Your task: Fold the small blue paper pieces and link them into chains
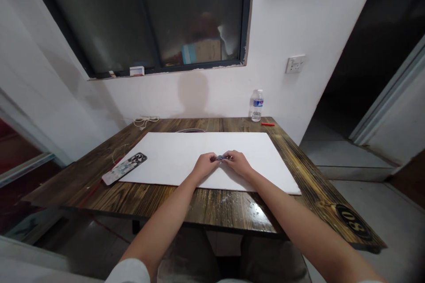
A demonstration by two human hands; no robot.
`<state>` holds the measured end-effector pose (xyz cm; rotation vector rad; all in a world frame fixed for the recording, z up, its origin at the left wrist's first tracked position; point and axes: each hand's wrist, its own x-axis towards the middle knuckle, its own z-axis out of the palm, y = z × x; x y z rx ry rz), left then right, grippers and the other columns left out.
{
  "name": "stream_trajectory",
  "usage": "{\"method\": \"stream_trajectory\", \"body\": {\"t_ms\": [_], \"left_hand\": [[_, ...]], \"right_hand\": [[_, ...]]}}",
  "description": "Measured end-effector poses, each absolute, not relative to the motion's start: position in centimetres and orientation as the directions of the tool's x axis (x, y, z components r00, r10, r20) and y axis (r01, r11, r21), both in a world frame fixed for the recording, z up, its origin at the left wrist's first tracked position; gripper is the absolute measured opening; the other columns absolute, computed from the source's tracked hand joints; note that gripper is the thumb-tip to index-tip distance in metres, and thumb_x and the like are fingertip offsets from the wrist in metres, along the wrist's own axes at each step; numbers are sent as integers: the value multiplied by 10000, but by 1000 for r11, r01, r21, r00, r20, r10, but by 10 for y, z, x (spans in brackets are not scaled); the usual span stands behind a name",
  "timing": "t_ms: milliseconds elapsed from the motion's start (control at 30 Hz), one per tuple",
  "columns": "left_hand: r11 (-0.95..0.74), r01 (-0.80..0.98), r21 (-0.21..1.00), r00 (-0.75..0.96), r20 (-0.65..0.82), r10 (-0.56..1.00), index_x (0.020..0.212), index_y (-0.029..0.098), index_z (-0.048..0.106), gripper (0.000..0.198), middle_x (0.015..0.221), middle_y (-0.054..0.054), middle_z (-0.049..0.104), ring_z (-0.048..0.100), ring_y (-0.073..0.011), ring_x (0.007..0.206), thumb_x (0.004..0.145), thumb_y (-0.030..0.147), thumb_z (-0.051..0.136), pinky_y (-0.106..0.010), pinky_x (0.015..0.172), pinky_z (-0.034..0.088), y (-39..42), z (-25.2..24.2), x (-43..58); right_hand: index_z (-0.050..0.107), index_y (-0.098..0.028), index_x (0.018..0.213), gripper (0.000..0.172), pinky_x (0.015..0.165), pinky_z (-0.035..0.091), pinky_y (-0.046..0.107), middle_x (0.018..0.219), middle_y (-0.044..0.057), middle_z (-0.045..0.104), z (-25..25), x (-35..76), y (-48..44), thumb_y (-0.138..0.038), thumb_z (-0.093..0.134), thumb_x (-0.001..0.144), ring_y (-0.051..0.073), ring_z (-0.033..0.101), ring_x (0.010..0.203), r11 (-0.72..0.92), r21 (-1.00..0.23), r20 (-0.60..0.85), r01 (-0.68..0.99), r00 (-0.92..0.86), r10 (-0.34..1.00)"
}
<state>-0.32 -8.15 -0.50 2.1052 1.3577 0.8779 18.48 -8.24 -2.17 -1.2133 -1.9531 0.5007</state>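
Nearest, bare wooden table [215, 208] below the grip. Next, left hand [203, 164] and right hand [239, 163], fingertips pinching a small grey piece [221, 158] between them, over the white board [172, 152]; we can't tell if it touches. Step, we judge: two-handed fingertip work; next move seems to call for an even pinch at both ends. Long axis looks hand-to-hand, left-right; pointing end unclear. Phone [125, 169] left of grip; bottle [256, 112] beyond, rightward.
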Motion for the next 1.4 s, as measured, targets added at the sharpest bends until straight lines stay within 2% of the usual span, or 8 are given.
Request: {"method": "stream_trajectory", "body": {"t_ms": [67,200,333,500,667,933,1133,1400], "left_hand": [[-420,646,638,314,279,908,768,171,680,140,730,-8,663,575,-165,690,755,301,629,-265,630,413,-82,-5,-3],[-516,636,574,341,391,855,933,193,687,190,907,-32,694,614,-181,822,756,244,641,-282,740,461,-84,-1,-4],[-516,649,559,368,364,856,915,209,697,153,883,-19,713,637,-180,822,784,228,619,-282,754,464,-86,1,-5],[-501,698,511,380,328,865,885,204,703,138,848,-17,716,631,-184,791,762,208,641,-278,715,454,-86,1,-5],[-531,695,484,356,411,839,906,200,700,147,899,-29,710,618,-193,863,774,189,636,-290,777,448,-86,3,-5],[-548,726,416,419,364,832,865,195,708,111,871,-38,708,609,-205,854,787,174,631,-308,769,445,-83,-2,-6],[-532,712,458,360,412,837,1019,198,682,254,963,-41,702,604,-212,929,766,175,666,-322,833,452,-86,1,-5],[-528,725,443,379,385,842,953,196,693,191,911,-41,709,603,-215,897,771,154,652,-323,797,454,-84,-2,-6]], "right_hand": [[708,-209,895,96,719,420,271,848,29,689,-22,185,-83,-186,638,832,173,592,793,469,-669,400,576,-253,881],[705,-201,908,121,764,406,286,874,38,701,-21,183,-85,-150,621,838,190,572,852,562,-527,459,638,-342,820],[701,-204,945,142,763,399,290,878,39,705,-22,184,-85,-155,630,833,203,550,867,593,-465,473,658,-382,794],[689,-205,960,185,746,397,288,869,35,696,-26,186,-82,-114,631,810,199,548,839,583,-470,466,663,-374,802],[685,-218,964,174,783,406,302,901,32,704,-26,186,-81,-139,648,814,202,540,864,629,-485,550,607,-347,759],[697,-209,931,174,756,405,293,864,40,686,-26,185,-82,-107,613,818,196,558,842,587,-471,471,658,-376,798],[678,-223,1021,216,787,427,309,927,37,707,-27,186,-80,-153,657,817,204,555,884,609,-510,543,608,-321,776],[678,-231,1036,255,781,420,296,895,25,702,-29,184,-79,-127,654,804,198,563,880,600,-501,481,624,-376,792]]}}
